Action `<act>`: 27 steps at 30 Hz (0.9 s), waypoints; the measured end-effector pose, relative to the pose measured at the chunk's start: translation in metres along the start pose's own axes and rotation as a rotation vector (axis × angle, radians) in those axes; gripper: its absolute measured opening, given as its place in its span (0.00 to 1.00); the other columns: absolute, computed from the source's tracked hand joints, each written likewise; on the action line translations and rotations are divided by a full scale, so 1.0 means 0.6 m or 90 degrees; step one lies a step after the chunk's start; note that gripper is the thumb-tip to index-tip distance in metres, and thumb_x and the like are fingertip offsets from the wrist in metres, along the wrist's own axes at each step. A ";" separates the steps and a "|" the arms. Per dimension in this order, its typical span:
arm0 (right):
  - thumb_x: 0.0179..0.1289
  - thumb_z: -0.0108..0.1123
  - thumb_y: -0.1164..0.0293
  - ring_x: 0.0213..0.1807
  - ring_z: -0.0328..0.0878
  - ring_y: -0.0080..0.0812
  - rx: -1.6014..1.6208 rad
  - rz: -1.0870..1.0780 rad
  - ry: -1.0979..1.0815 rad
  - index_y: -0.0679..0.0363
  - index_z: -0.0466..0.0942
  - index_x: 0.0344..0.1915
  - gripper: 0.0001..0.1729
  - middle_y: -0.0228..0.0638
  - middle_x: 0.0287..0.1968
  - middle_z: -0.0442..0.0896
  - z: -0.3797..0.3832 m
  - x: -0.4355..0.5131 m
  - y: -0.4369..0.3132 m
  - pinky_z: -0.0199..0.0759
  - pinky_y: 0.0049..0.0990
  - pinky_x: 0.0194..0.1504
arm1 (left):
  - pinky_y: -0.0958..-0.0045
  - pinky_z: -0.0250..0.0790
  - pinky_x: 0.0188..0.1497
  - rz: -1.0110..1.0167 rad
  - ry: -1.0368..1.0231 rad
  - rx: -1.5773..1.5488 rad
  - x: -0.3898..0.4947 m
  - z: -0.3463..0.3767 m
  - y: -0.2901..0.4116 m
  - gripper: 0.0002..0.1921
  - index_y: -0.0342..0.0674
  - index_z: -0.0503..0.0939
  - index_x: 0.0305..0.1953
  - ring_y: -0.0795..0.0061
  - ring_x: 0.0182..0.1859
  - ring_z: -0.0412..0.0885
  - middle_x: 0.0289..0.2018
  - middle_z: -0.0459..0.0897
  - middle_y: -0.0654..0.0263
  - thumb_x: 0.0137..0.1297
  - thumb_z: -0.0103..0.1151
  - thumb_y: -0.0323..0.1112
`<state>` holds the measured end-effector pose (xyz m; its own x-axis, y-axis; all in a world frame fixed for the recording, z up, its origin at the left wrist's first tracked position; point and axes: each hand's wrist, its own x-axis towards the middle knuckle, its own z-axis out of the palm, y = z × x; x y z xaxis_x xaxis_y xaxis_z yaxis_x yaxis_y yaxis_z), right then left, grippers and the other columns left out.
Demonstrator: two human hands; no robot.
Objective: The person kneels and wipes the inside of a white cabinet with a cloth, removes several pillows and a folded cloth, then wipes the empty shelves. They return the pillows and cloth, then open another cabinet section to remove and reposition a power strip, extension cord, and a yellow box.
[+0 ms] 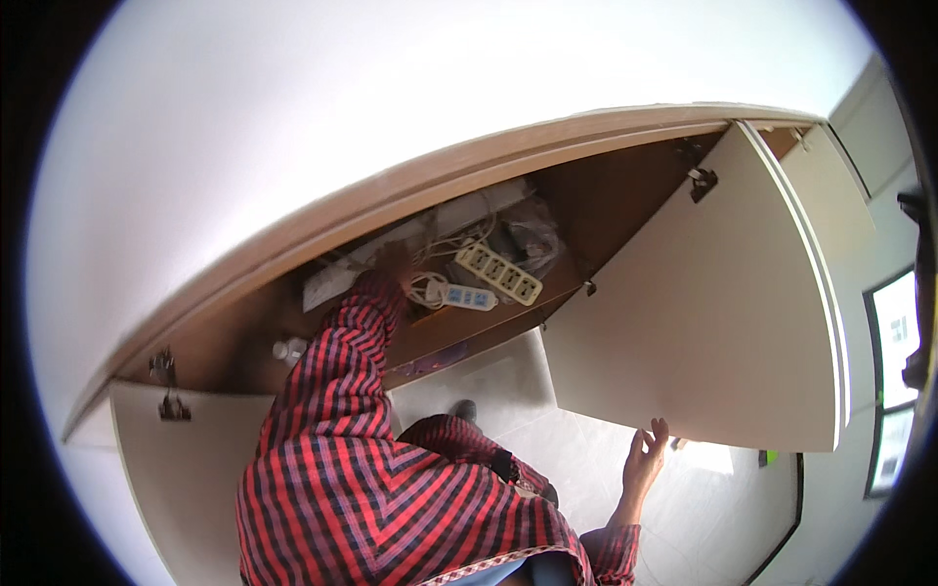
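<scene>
My left hand (394, 267) reaches into an open cabinet, beside the coiled white cable (423, 291) of a power strip. It is dark and blurred there, and its fingers are hard to make out. The small white power strip (470, 297) has blue socket faces. Just behind it lies a longer cream power strip (500, 272) with dark sockets, set at a slant. A long white package (469, 212) stretches along the back of the shelf. Low on the right, my right hand (645, 458) is raised with fingers apart, its fingertips at the edge of the open cabinet door (696, 308).
A clear plastic bag (538, 238) lies behind the cream strip. Near my left forearm is a small white object (289, 350). Another open door (198, 469) stands at left. Above the cabinet spreads a white surface (440, 95); pale floor tiles (586, 461) lie below.
</scene>
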<state>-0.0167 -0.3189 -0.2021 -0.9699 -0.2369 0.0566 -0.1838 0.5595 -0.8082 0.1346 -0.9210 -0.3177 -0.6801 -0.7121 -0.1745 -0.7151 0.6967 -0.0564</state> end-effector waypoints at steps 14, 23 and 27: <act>0.76 0.52 0.64 0.46 0.85 0.36 0.144 0.115 0.071 0.67 0.59 0.70 0.30 0.48 0.55 0.82 -0.015 0.093 0.004 0.81 0.28 0.40 | 0.40 0.54 0.71 0.017 -0.246 0.019 0.002 0.012 -0.033 0.60 0.37 0.57 0.73 0.44 0.76 0.47 0.76 0.48 0.50 0.39 0.79 0.51; 0.75 0.54 0.67 0.40 0.86 0.32 0.183 0.188 -0.013 0.63 0.54 0.73 0.33 0.45 0.45 0.86 0.018 0.084 -0.009 0.81 0.25 0.37 | 0.47 0.56 0.72 0.040 -0.119 -0.096 0.005 0.032 -0.090 0.56 0.37 0.63 0.71 0.48 0.76 0.52 0.75 0.53 0.50 0.40 0.78 0.53; 0.75 0.54 0.68 0.39 0.86 0.31 0.188 0.204 -0.057 0.62 0.55 0.73 0.33 0.44 0.44 0.87 0.030 0.099 -0.011 0.81 0.25 0.36 | 0.56 0.64 0.67 0.127 -0.025 -0.207 0.000 -0.016 -0.087 0.43 0.33 0.71 0.65 0.46 0.66 0.69 0.64 0.72 0.43 0.46 0.74 0.46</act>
<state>-0.0704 -0.3513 -0.2041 -0.9505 -0.1633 -0.2644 0.1900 0.3678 -0.9103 0.1704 -0.9581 -0.3056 -0.8084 -0.5575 -0.1891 -0.5882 0.7524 0.2966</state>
